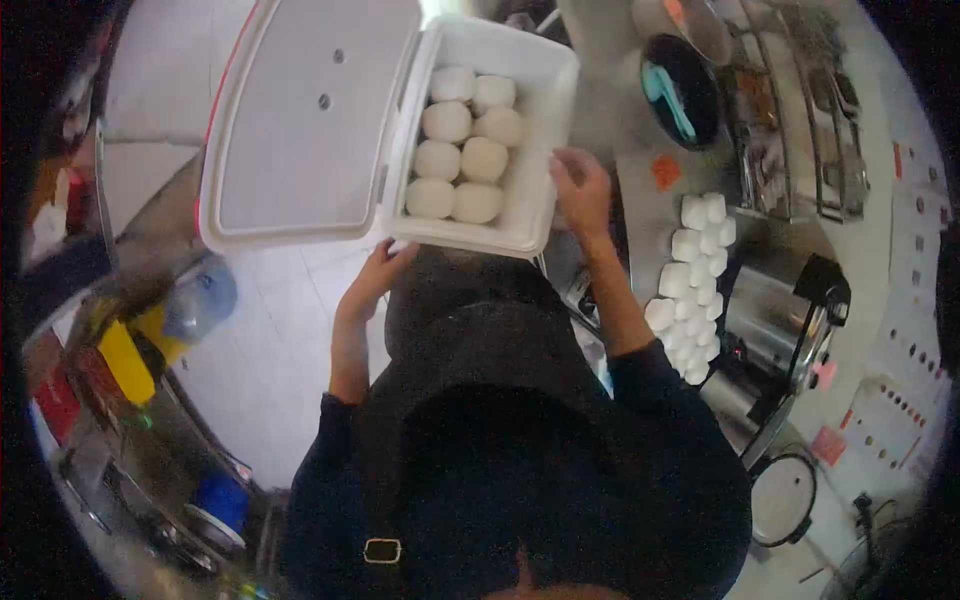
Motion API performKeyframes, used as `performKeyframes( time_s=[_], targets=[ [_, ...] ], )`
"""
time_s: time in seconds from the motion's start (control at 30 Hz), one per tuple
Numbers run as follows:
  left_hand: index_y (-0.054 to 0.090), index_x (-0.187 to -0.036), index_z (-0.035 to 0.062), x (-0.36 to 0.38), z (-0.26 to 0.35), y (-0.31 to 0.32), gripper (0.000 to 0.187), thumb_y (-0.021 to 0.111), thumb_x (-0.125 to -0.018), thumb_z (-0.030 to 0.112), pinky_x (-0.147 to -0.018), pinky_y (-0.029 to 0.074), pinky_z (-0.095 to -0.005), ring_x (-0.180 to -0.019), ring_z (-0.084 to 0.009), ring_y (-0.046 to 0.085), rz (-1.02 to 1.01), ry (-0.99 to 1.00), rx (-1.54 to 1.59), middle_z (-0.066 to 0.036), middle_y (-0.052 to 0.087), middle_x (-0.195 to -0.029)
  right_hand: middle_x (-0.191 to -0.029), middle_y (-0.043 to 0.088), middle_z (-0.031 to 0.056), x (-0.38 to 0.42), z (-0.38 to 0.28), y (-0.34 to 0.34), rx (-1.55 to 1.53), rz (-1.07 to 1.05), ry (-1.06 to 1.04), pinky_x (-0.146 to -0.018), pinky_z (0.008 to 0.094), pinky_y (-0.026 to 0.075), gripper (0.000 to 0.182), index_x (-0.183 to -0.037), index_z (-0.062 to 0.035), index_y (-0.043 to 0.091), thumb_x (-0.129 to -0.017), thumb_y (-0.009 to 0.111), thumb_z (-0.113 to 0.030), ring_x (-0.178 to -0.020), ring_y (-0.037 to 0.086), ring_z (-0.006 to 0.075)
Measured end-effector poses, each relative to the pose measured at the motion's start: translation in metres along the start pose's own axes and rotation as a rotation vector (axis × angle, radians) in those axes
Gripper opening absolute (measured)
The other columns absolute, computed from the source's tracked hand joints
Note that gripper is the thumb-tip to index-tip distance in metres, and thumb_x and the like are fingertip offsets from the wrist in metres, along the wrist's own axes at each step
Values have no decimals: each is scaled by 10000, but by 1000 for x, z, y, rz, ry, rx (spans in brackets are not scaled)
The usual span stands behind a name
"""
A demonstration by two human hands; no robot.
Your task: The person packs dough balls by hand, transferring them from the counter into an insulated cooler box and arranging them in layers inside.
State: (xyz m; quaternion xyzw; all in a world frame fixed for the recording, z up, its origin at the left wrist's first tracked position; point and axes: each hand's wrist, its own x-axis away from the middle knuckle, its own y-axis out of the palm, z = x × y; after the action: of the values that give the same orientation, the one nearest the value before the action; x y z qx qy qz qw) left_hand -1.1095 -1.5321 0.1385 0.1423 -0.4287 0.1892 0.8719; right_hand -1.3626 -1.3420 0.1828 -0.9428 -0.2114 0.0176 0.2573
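Observation:
A white rectangular box point(536, 190) is in front of me, with several round pale dough balls point(483, 160) in two columns inside. Its hinged lid point(290, 150) lies opened out to the left. At the box's near left corner, my left hand point(382, 268) has its fingers closed on the edge, partly hidden beneath it. My right hand point(582, 190) is at the right side wall, thumb and fingertips closed at the rim.
A steel counter on the right bears rows of white rounded pieces point(690, 290), a dark bowl point(682, 92) with a turquoise tool, and a metal appliance point(770, 320). Shelves with a yellow item point(126, 362) and a blue container point(220, 503) stand at the lower left.

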Motion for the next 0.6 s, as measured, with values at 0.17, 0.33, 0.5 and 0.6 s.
performKeyframes(
  time_s=[0.17, 0.33, 0.5, 0.6],
  targets=[
    [575, -1113, -40, 34, 30, 11, 446, 536, -907, 355, -857, 472, -341, -944, -234, 606, -347, 67, -247, -147, 639, -1007, -910, 647, 89, 61, 90, -118, -125, 274, 183, -703, 272, 506, 197, -1021, 16, 588, -876, 592, -118, -803, 617, 154],
    [547, -1137, -27, -8, 110, 108, 370, 586, -890, 245, -722, 506, -306, -834, -195, 638, -151, 417, -227, -129, 658, -939, -905, 617, 70, 145, 126, -169, -480, 560, 437, -683, 252, 506, 208, -1047, 6, 557, -875, 596, -104, -749, 582, 129],
    [419, -1224, -84, -214, 100, 167, 660, 662, -770, 327, -835, 471, -398, -1056, -282, 564, 614, 932, -789, -265, 555, -1137, -891, 609, 64, 201, 193, -148, -586, 465, 478, -690, 238, 492, 207, -1034, -2, 559, -863, 609, -108, -746, 574, 127],
    [313, -1276, -90, -240, 104, 183, 775, 626, -765, 401, -853, 459, -438, -1072, -346, 542, 808, 538, -1010, -286, 534, -1142, -875, 620, 55, 219, 175, -136, -523, 445, 466, -673, 246, 494, 207, -1032, -15, 575, -859, 608, -124, -771, 589, 133]
  ],
)
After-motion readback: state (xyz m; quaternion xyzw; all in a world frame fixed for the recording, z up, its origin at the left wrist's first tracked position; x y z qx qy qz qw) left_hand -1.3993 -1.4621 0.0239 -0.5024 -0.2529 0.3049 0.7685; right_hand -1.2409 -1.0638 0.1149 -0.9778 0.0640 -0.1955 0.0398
